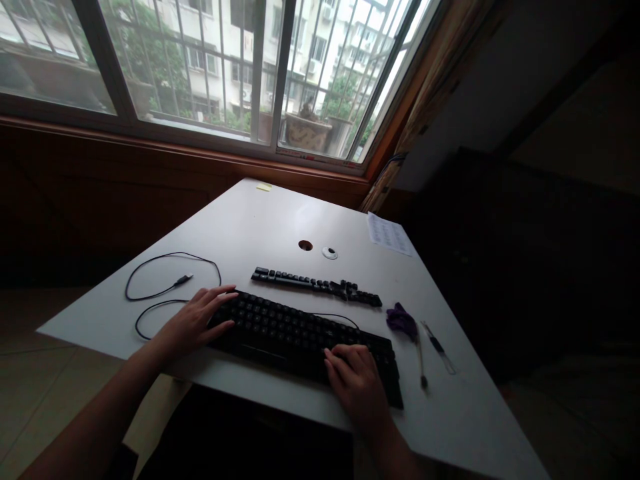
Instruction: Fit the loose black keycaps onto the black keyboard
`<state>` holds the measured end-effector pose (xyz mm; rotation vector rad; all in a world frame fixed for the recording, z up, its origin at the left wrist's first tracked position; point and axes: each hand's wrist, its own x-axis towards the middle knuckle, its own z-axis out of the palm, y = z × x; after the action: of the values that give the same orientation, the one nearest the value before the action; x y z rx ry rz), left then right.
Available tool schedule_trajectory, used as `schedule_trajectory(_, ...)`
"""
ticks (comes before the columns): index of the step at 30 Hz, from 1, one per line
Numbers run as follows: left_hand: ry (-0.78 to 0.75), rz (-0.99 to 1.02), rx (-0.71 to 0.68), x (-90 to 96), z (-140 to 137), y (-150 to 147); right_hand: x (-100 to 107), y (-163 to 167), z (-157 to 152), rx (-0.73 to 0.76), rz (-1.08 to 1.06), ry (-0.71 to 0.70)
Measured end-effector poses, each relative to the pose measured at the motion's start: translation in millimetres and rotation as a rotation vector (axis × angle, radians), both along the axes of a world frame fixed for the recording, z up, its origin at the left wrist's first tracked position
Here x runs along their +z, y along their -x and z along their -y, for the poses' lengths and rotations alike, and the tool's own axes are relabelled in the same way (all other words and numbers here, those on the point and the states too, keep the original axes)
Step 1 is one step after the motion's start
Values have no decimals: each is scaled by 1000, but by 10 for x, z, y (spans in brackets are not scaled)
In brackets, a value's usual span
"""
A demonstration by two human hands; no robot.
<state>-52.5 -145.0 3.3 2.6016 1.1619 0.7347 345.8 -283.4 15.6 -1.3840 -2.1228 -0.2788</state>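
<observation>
Black computer keyboard [295, 337]: from my remote seat I am taking it as the clock's centre, with twelve pointing to the window [225, 73]; it is lying at a slant along the near edge of the white table [280, 223], under both hands.
Left hand [200, 317]: I am seeing it resting on the keyboard's left end at nine to ten o'clock, grip wide, thumb standing well apart from the fingers.
Right hand [354, 377]: it is bending over the keys at four o'clock, fingers curling in narrowly; whether they are pinching anything I cannot tell.
Loose keycaps [300, 281]: they are forming a long, ragged row just beyond the keyboard, toward twelve to one.
Cable: one black loop is curling on the table at ten o'clock, its USB plug [184, 280] lying near the left hand.
Cleaning things: a purple cloth [401, 321] is lying crumpled at three o'clock; a thin-handled brush [421, 363] is pointing toward me just beside it, between three and four.
Wire keycap puller [438, 345]: it is lying at three, outside the brush.
Far half: a round cable hole [305, 245] is showing at twelve, a white ring [330, 253] lying just to its right; a printed sheet [390, 235] is covering the edge between one and two; a yellow sticky note [264, 187] is lying between eleven and twelve.
</observation>
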Motion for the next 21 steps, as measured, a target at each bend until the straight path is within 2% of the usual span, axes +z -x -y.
schedule_trajectory(8,-11,-3,6,-11,-11,2,-68,-30,94,-80,-6,-91)
schedule_trajectory(21,-7,6,-3,2,-9,7,-80,-7,161,-117,-32,-76)
